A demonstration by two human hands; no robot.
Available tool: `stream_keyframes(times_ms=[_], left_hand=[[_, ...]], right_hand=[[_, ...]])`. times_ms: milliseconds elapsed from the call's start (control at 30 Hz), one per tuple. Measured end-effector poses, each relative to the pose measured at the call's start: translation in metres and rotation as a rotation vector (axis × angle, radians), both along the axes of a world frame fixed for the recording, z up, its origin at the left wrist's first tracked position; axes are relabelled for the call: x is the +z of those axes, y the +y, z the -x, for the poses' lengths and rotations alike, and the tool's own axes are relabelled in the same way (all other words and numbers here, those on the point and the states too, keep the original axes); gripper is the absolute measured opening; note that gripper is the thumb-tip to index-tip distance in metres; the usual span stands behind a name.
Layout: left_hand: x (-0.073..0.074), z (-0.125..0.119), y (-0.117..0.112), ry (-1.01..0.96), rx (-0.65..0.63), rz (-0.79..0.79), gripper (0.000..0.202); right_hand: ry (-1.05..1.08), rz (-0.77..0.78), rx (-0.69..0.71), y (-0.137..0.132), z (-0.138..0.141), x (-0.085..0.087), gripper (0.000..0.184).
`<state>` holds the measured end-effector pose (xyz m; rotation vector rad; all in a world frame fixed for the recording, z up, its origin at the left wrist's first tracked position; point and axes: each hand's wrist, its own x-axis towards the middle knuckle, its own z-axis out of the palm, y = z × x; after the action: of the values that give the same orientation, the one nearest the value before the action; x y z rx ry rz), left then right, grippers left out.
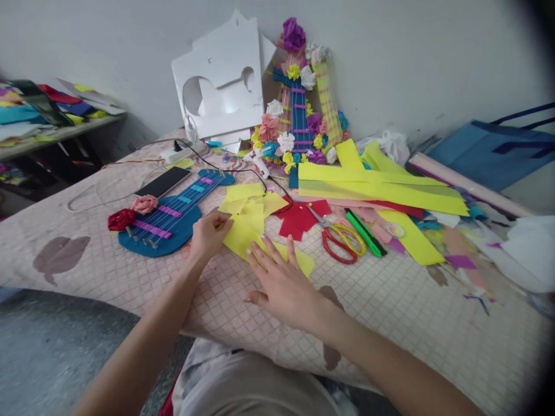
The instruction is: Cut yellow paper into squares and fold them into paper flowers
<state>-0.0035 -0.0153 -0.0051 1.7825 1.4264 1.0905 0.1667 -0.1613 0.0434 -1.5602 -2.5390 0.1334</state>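
Observation:
My left hand (210, 234) pinches the left edge of a yellow felt sheet (243, 234) lying on the quilted bed cover (390, 306). My right hand (281, 280) lies flat with fingers spread, pressing on the lower part of the same yellow sheet. More cut yellow pieces (249, 199) are piled just behind it. A blue felt guitar (173, 216) with pink and red paper roses lies to the left of my left hand.
Red-and-yellow scissors (340, 237), a green cutter (366, 231) and red felt (301, 219) lie right of the hands. Long yellow strips (377, 188), a glue gun (260, 162), a phone (162, 182), decorated guitars (299, 110) and white card (221, 86) stand behind. A blue bag (494, 150) is far right.

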Motion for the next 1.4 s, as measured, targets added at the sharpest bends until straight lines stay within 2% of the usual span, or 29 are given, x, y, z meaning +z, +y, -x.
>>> stream_keyframes(times_ms=[100,200,633,767,900,1133,1300,1400], left_hand=[[0.001,0.001,0.000,0.011,-0.005,-0.006,0.026],[0.001,0.002,0.000,0.022,0.006,-0.016,0.024],[0.002,0.003,0.002,0.116,0.057,-0.002,0.020],[0.003,0.002,0.001,0.106,0.051,0.010,0.019],[0.001,0.001,0.002,0.087,0.045,0.012,0.019],[0.003,0.001,0.001,0.099,0.060,0.017,0.018],[-0.001,0.001,0.003,0.096,0.058,-0.001,0.018],[-0.002,0.002,0.003,0.101,0.068,-0.014,0.018]], right_hand=[[-0.013,0.022,0.001,0.006,0.000,-0.004,0.073],[-0.033,0.039,-0.023,0.002,-0.006,-0.013,0.072],[-0.076,0.063,-0.097,-0.048,-0.062,-0.040,0.062],[-0.069,0.063,-0.114,-0.061,-0.075,-0.049,0.065],[-0.062,0.037,-0.116,-0.065,-0.080,-0.047,0.070],[-0.047,-0.039,-0.064,-0.066,-0.072,-0.037,0.071],[-0.046,-0.037,-0.080,-0.072,-0.081,-0.042,0.071],[-0.070,0.032,-0.048,-0.077,-0.090,-0.046,0.066]])
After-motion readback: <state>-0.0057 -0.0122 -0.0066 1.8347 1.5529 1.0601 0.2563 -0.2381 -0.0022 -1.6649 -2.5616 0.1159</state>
